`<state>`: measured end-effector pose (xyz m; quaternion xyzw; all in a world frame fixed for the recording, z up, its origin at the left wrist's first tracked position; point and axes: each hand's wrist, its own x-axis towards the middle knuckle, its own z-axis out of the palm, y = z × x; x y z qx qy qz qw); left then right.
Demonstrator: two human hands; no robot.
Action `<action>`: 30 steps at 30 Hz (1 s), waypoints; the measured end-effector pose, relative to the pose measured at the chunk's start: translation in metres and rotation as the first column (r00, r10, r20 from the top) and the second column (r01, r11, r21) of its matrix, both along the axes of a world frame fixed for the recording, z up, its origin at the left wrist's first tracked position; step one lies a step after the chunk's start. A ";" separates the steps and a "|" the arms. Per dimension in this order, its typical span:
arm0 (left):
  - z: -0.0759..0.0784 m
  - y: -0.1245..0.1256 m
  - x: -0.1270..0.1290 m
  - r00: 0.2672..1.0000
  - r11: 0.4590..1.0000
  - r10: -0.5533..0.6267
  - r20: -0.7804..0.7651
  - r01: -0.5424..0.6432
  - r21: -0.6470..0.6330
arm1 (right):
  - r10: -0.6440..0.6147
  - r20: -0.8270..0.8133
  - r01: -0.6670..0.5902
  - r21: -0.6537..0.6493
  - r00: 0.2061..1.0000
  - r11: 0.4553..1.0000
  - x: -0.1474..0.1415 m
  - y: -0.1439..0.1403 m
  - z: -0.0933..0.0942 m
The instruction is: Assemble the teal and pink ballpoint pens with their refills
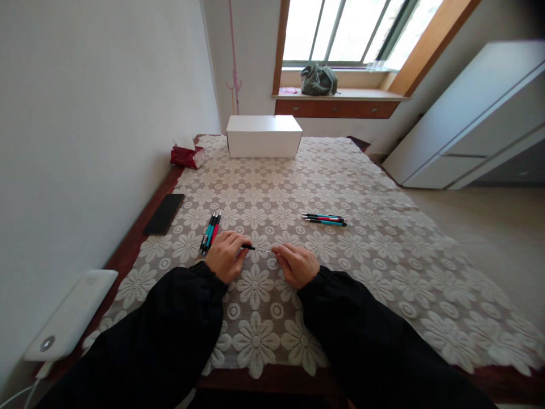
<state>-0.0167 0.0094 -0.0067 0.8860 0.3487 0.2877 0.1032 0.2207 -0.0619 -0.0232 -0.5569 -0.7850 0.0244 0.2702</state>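
My left hand is closed round a black pen, whose slim dark end points right. From that end a thin, pale metallic piece runs across to my right hand. The fingers of my right hand are pinched on its far end, hiding the very tip. Just left and beyond my left hand lies a group of pens in teal, black and red, tips pointing away. A second group of pens lies sideways, beyond my right hand.
A floral lace cloth covers the table. A white box stands at the far end, with a red tissue pack to its left. Along the left edge lie a black phone and a white power bank with a cable.
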 end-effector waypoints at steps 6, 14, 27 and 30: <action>0.001 -0.001 0.000 1.000 0.998 -0.028 0.014 0.027 0.060 | 0.003 0.014 -0.002 -0.006 1.000 1.000 -0.001 0.000 0.000; 0.000 -0.002 0.000 0.999 0.995 -0.053 -0.001 0.053 0.089 | 0.008 0.040 -0.008 -0.001 0.999 1.000 -0.001 0.000 0.000; -0.002 -0.003 0.001 0.986 0.982 -0.169 0.013 0.167 0.089 | 0.144 -0.145 -0.144 0.010 0.979 0.990 -0.003 0.002 -0.003; -0.002 -0.004 0.001 0.983 0.979 -0.181 0.023 0.178 0.102 | 0.191 -0.151 -0.188 0.035 0.970 0.982 -0.003 0.002 -0.002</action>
